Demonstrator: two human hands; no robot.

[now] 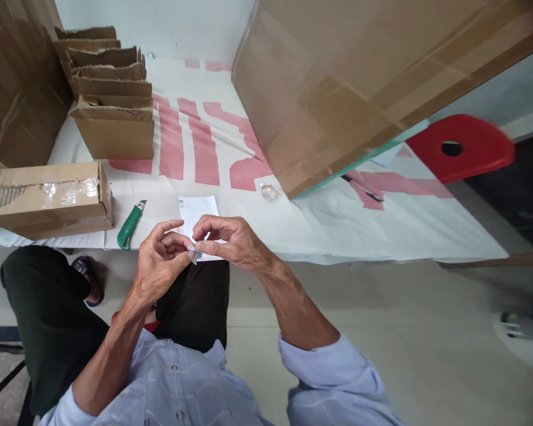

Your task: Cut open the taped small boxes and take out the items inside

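My left hand [162, 260] and my right hand [226, 236] meet in front of the table edge, both pinched on a small pale, clear scrap [196, 254] between the fingertips; I cannot make out what it is. Just behind the hands a white slip of paper [198, 210] lies flat on the white and red table cover [320, 225]. A green-handled utility knife [130, 226] lies to the left of the left hand, blade end pointing away from me.
A taped cardboard box [48, 198] lies at the left edge. A row of open cartons [111, 94] stands behind it. A large cardboard box [350, 89] looms at upper right, with a red stool [462, 145] beyond. A pen [362, 188] and a clear tape scrap [269, 191] lie near the big box.
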